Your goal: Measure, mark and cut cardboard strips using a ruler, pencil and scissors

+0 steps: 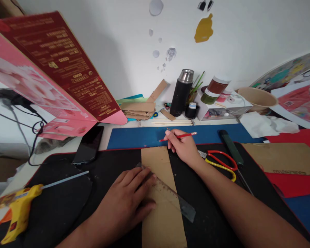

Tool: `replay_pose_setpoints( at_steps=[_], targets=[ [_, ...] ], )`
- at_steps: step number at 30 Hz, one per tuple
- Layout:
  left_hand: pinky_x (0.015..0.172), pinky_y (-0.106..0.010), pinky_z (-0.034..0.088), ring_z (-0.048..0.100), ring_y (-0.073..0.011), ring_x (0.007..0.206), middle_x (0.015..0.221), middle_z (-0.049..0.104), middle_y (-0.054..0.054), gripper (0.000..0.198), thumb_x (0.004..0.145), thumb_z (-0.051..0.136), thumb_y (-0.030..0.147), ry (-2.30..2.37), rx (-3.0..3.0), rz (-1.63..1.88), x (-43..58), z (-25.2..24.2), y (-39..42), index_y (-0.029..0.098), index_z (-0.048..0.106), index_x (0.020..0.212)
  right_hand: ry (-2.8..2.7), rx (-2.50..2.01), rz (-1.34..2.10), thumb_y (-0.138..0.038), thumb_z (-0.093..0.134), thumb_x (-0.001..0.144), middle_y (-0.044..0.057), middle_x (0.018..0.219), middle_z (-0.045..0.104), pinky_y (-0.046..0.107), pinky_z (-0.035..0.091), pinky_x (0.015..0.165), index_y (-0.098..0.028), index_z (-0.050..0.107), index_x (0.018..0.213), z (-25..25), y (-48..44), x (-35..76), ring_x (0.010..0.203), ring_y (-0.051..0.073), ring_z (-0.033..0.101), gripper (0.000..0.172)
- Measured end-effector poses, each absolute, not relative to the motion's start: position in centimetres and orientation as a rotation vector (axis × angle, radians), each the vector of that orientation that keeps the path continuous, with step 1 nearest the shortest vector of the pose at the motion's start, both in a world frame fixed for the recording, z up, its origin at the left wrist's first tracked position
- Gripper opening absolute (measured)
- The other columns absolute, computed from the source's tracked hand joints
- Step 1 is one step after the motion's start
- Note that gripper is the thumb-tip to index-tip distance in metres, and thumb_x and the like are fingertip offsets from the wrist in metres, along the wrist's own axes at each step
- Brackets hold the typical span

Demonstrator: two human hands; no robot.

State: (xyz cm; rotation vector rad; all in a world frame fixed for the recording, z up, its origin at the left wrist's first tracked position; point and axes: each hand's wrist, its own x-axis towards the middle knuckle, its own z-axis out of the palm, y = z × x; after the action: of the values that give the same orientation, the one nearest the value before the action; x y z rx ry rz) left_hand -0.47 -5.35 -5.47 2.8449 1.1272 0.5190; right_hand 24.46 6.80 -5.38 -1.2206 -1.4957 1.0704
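- Left hand (129, 199): lies palm down with the fingers extended and flat. It grips nothing; the fingertips press on the near end of the ruler (174, 198) and on the cardboard strip (156, 160) beneath it.
- Right hand (183, 146): closed in a writing grip on the red pencil (179, 136), held between thumb and forefingers. The pencil lies nearly level, with its tip pointing toward 9 o'clock, just above the far edge of the strip.
- Cardboard strip: lies lengthwise on the black mat (209, 213), running from 6 o'clock to 12 o'clock through the centre of the work area. Its far end meets the blue sheet (134, 137).
- Ruler: clear plastic, laid diagonally across the strip from 10 o'clock to 4 o'clock. Its lower end overhangs the strip's right edge onto the mat.
- Scissors (219, 162): red and yellow handles, at 3 o'clock of the right hand, just beside the wrist.
- Dark-handled tool (231, 146): lies beside the scissors on their far side.
- Glue gun (18, 210): yellow, at 8 o'clock of the strip — well apart from the left hand.
- Phone (89, 144): face up at 10 o'clock of the strip, at the mat's edge.
- Flask (182, 93): black, upright at 12 o'clock, near the wall.
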Motion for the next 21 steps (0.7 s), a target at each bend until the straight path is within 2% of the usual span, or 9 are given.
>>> replay_pose_setpoints(
  at_steps=[5, 10, 16, 19, 21],
  targets=[
    [0.105, -0.049, 0.056, 0.061, -0.0334, 0.135, 0.15, 0.066, -0.013, 0.043, 0.108, 0.058, 0.039, 1.147, 2.875, 0.514, 0.1, -5.9, -5.5, 0.02, 0.064, 0.145, -1.514, -1.238, 1.054, -0.06, 0.06, 0.102, -0.002, 0.06, 0.063, 0.027, 0.039, 0.048, -0.021, 0.069, 0.08, -5.4, 6.7, 24.4, 0.046, 0.012, 0.051, 0.045],
    [0.104, -0.047, 0.057, 0.062, -0.0328, 0.134, 0.146, 0.069, -0.012, 0.04, 0.107, 0.061, 0.04, 1.123, 2.883, 0.55, 0.7, -6.2, -5.0, 0.02, 0.066, 0.141, -1.542, -1.232, 1.04, -0.062, 0.059, 0.103, -0.002, 0.061, 0.063, 0.027, 0.039, 0.049, -0.021, 0.07, 0.082, -5.8, 6.7, 24.3, 0.046, 0.012, 0.05, 0.047],
    [0.107, -0.05, 0.056, 0.059, -0.0337, 0.136, 0.155, 0.061, -0.017, 0.04, 0.107, 0.061, 0.03, 1.092, 2.86, 0.707, 0.6, -4.9, -4.7, 0.017, 0.062, 0.145, -1.581, -1.234, 0.997, -0.06, 0.058, 0.103, -0.002, 0.059, 0.064, 0.027, 0.04, 0.051, -0.021, 0.071, 0.082, -6.1, 6.8, 24.4, 0.048, 0.013, 0.051, 0.046],
    [0.103, -0.045, 0.059, 0.065, -0.0292, 0.127, 0.143, 0.068, -0.013, 0.03, 0.107, 0.059, 0.022, 1.099, 2.704, 0.934, -0.4, -2.2, -5.3, 0.021, 0.065, 0.136, -1.59, -1.248, 0.979, -0.06, 0.058, 0.103, -0.002, 0.06, 0.064, 0.026, 0.04, 0.052, -0.022, 0.071, 0.081, -6.1, 6.7, 24.4, 0.05, 0.014, 0.055, 0.046],
    [0.089, -0.038, 0.063, 0.07, -0.0255, 0.115, 0.128, 0.074, -0.007, 0.027, 0.109, 0.053, 0.023, 1.157, 2.548, 0.946, -1.7, -0.2, -6.2, 0.027, 0.068, 0.131, -1.587, -1.247, 0.985, -0.062, 0.057, 0.103, -0.002, 0.061, 0.064, 0.026, 0.041, 0.052, -0.022, 0.071, 0.081, -6.0, 6.7, 24.4, 0.051, 0.014, 0.055, 0.048]
  ],
)
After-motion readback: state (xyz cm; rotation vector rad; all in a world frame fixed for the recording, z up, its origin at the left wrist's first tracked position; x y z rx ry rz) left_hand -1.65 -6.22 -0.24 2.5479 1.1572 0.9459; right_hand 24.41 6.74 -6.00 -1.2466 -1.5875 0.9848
